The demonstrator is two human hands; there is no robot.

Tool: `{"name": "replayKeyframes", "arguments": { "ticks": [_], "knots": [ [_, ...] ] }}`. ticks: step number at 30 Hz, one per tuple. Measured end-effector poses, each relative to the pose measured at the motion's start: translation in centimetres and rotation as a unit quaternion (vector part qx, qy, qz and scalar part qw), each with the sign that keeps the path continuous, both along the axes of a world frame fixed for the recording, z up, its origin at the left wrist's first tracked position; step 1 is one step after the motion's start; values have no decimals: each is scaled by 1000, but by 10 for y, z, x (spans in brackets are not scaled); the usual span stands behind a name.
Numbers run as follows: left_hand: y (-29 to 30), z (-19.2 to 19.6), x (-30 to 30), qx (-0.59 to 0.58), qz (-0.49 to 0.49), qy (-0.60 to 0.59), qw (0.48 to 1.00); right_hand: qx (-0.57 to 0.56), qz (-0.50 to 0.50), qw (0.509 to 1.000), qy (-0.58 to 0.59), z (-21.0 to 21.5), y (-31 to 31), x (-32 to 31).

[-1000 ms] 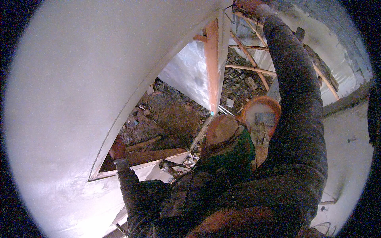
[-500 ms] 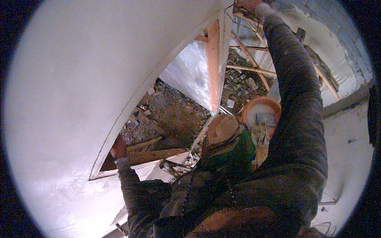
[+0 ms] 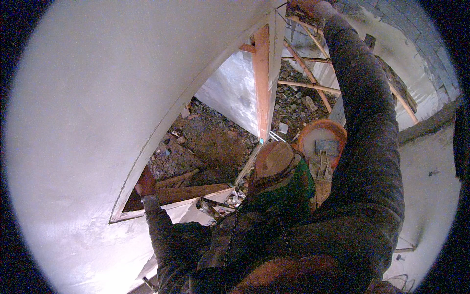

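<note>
My left hand (image 3: 145, 182) is low on the left, pressed against the bottom edge of a curved white plastered wall (image 3: 98, 112), just above a wooden plank (image 3: 188, 192). Its fingers are too small and dark to read. My right arm, in a dark sleeve, stretches up to the top of the picture. There my right hand (image 3: 304, 5) is mostly cut off by the rim, near the wall's corner and a wooden pole (image 3: 308, 34). My brown boot (image 3: 271, 159) and green trouser leg show below me.
An orange basin (image 3: 320, 139) holding a grey block and tools sits beside the boot. An orange-edged white panel (image 3: 262, 83) stands upright. Rubble-strewn ground (image 3: 205, 142) lies far below, crossed by wooden scaffold poles (image 3: 306, 85). A grey wall (image 3: 431, 161) rises on the right.
</note>
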State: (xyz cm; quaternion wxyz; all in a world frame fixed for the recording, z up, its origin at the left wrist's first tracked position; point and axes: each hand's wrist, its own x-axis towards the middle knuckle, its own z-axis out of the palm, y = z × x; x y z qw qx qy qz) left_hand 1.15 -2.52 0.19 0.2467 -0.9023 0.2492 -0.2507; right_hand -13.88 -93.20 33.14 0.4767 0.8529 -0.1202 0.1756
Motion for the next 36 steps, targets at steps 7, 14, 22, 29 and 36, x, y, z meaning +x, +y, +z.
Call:
{"name": "replayKeyframes", "arguments": {
  "ticks": [7, 14, 22, 29, 36],
  "knots": [
    [27, 11, -6, 5, 31, -1, 1000, 367, 98, 904, -199, -1, 66, 7],
    [19, 6, -5, -5, 30, 12, 999, 307, 97, 934, -153, 2, 64, 3],
    [21, 4, 1, -26, 35, 32, 999, 406, 72, 880, -234, 8, 96, 0],
    [25, -13, 9, 33, 74, 63, 995, 433, 27, 868, -241, 8, 120, -3],
    [71, -59, 44, 68, 102, 82, 989, 473, -30, 862, -180, 30, 118, -20]
  ]
}}
